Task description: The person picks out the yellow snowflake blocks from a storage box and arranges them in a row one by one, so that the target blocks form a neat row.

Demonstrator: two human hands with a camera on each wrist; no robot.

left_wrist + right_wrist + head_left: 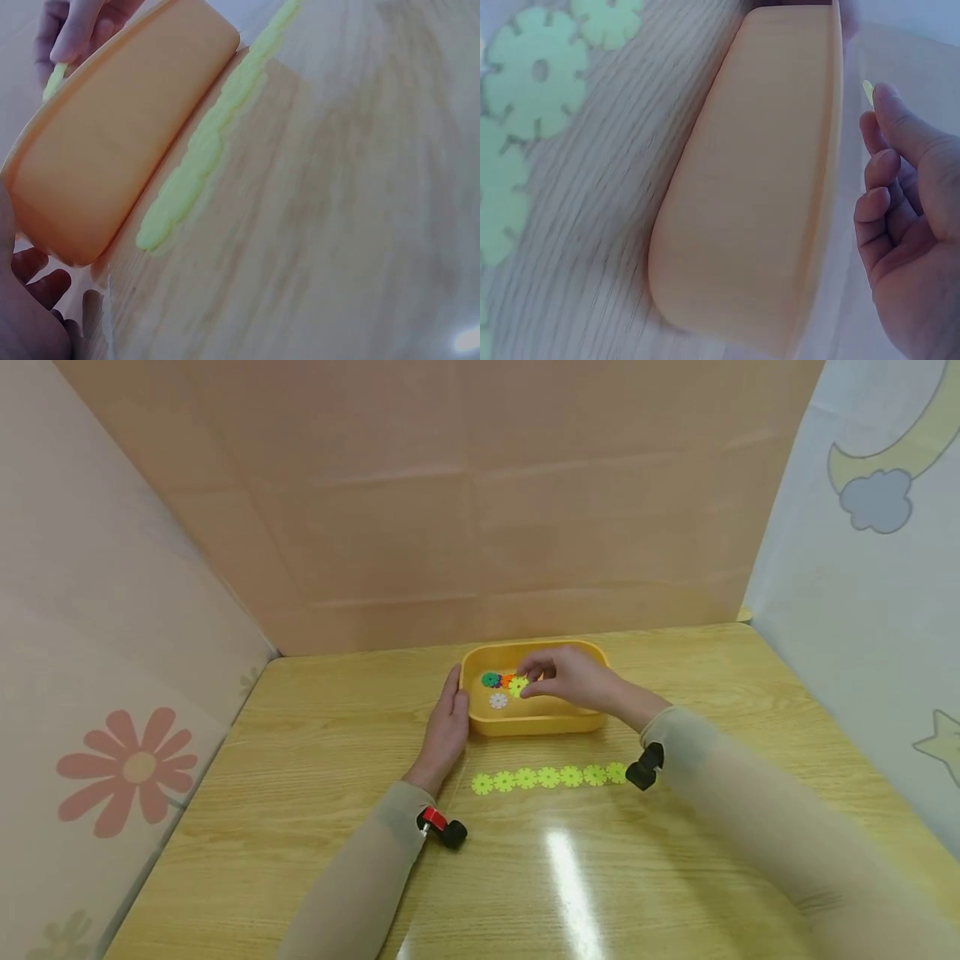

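My right hand is over the yellow basket, pinching a yellow-green flower-shaped disc between thumb and fingertips. In the right wrist view the disc shows edge-on at the thumb tip. Against the basket's left wall rests my left hand, its fingers extended along the outside. Inside the basket lie a green disc, a white disc and an orange disc, with a purple one partly covered. The right hand hides part of the basket's inside.
A row of several yellow-green discs runs across the wooden table in front of the basket. Behind stands a plain tan panel. Light panels with a printed flower and a moon flank the table.
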